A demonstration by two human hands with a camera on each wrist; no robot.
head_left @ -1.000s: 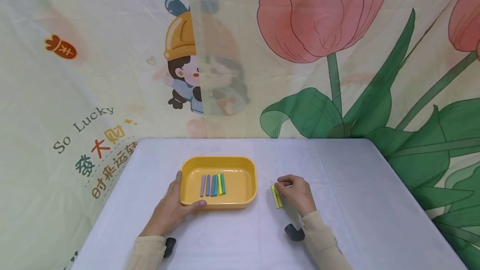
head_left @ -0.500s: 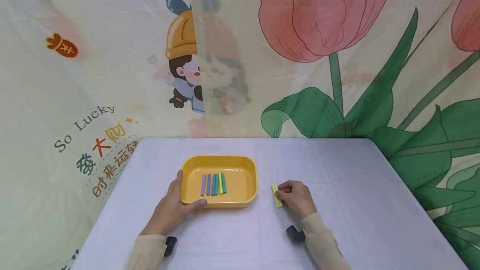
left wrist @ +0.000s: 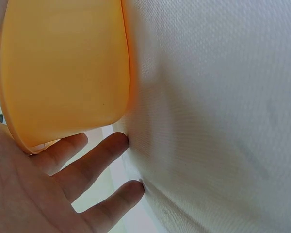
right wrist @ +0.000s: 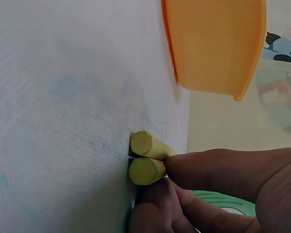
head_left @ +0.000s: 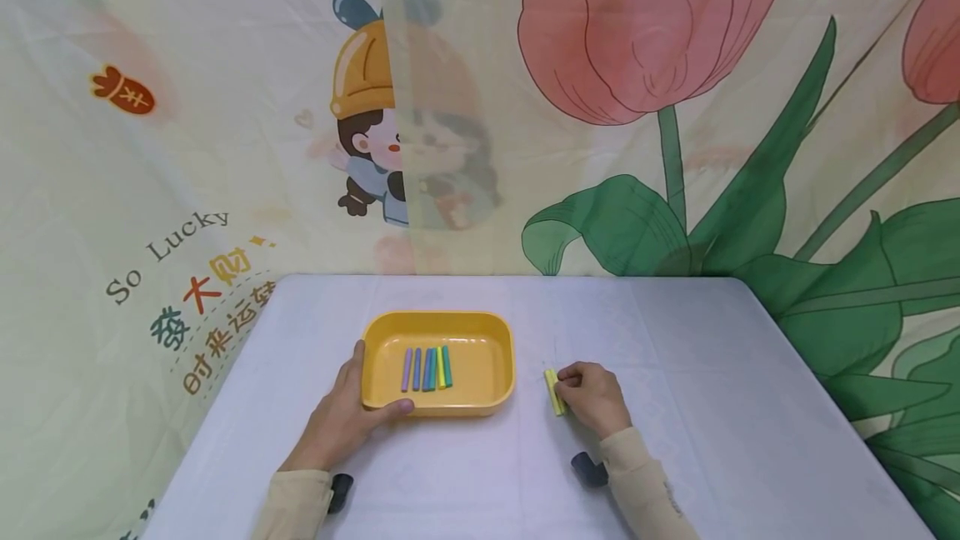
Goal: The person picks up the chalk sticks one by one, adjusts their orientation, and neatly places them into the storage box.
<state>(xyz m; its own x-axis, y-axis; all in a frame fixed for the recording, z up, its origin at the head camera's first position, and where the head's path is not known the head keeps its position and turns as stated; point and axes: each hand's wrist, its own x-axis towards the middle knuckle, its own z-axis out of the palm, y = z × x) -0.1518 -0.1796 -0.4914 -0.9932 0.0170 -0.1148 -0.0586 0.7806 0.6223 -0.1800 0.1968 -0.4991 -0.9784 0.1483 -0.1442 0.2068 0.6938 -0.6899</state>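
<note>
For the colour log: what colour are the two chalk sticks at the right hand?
Pale yellow chalk sticks; clearest in the right wrist view.

A big cloth (head_left: 225,65) hangs behind the table like a wall. It shows a cartoon girl in a yellow hat (head_left: 367,119), big pink tulips with green leaves (head_left: 645,32), and the words "So Lucky" (head_left: 165,252). The table (head_left: 712,373) has a plain white cover, and the light is soft and even.
</note>
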